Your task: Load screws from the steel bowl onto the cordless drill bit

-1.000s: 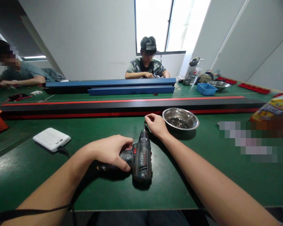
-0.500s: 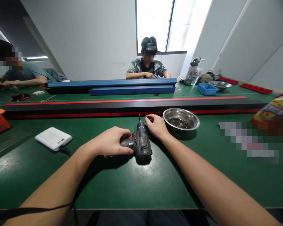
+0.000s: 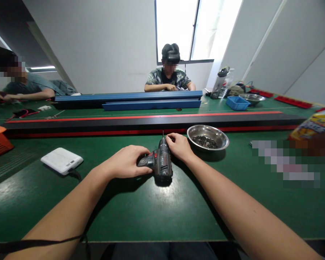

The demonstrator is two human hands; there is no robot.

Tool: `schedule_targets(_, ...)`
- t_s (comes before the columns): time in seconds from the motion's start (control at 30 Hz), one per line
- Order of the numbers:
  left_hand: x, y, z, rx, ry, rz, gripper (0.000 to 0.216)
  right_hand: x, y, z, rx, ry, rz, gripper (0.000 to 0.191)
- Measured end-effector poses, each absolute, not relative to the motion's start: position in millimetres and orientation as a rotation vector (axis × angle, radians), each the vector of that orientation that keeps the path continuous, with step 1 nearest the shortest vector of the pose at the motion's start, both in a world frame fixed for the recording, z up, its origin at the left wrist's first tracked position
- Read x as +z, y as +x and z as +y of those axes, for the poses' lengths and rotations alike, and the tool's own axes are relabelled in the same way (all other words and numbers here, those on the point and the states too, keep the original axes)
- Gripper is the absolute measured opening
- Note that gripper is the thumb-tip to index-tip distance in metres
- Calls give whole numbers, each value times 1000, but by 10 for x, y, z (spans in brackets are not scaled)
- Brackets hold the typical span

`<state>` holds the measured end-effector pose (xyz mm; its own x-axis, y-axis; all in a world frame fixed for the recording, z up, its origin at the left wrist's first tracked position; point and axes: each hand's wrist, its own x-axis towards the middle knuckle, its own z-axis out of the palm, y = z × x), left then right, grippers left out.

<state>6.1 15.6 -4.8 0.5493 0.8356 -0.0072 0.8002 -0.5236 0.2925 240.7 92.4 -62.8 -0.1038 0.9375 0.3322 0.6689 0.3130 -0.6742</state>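
Observation:
My left hand (image 3: 130,161) is closed round the handle of a dark cordless drill (image 3: 163,166), thumb and fingers on either side of the grip. The drill is turned on its side at the table surface, with its thin bit (image 3: 163,133) pointing away from me. My right hand (image 3: 180,146) rests just right of the chuck, fingers curled and drawn together close to the bit. Whatever its fingertips hold, if anything, is hidden. Beside that hand stands a steel bowl (image 3: 224,143) containing many small dark screws.
Beyond the drill, a long black bar with red edges (image 3: 124,122) spans the green table (image 3: 151,220). A white power bank (image 3: 61,160) with a cable lies left, near an orange basket (image 3: 0,144). Blue profiles (image 3: 151,104) lie farther back. Two people sit beyond.
The drill's front end has swung slightly right, bringing the bit and chuck closer to my right fingers. My left hand keeps its hold; my right hand has barely moved.

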Motion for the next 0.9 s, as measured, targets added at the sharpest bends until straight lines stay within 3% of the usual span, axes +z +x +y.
schedule_targets(0.67, -20, 72, 158, 192, 2513, 1326, 45, -615, 2402, 910, 419, -1425, -1905, 27)
schedule_targets(0.9, -12, 73, 136, 205, 2503, 1348, 43, -430, 2447, 778, 80, -1364, -2060, 24)
